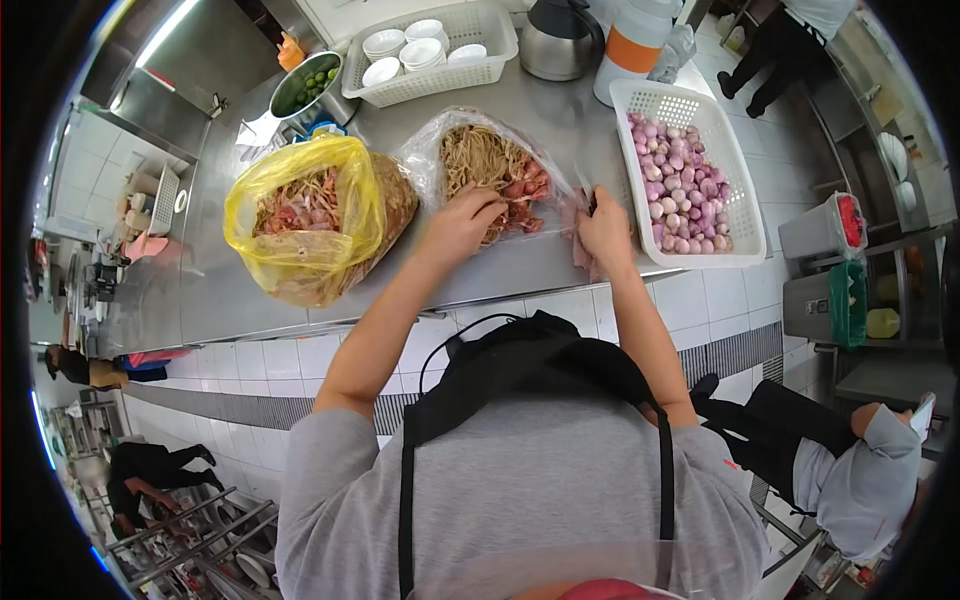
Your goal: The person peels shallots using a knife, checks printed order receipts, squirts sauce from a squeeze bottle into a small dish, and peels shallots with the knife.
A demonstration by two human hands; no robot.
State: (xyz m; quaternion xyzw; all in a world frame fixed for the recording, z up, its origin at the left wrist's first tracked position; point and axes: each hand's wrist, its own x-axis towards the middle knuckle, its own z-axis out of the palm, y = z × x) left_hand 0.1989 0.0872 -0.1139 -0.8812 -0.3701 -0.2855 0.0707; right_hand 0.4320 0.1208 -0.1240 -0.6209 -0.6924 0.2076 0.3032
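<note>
My left hand point(472, 218) reaches into the clear plastic bag point(425, 150), its fingers bent over reddish shallots and dry brown stalks point(475, 160); what its fingertips hold is hidden. At the bag's right side, my right hand point(604, 228) is closed around a knife with a dark handle, its thin blade point(583, 178) pointing away from me. A pinkish cloth or bundle point(583, 245) hangs beside that hand. A yellow bag point(300, 262) of shallots and stalks stands on the left. Peeled shallots point(685, 190) fill a white basket point(740, 165) on the right.
Along the counter's point(480, 275) back are a metal bowl of green limes point(308, 88), a basket with white bowls point(425, 48), a steel jug point(560, 45) and a white container with an orange band point(630, 50). A person point(860, 465) is at lower right; others are farther off.
</note>
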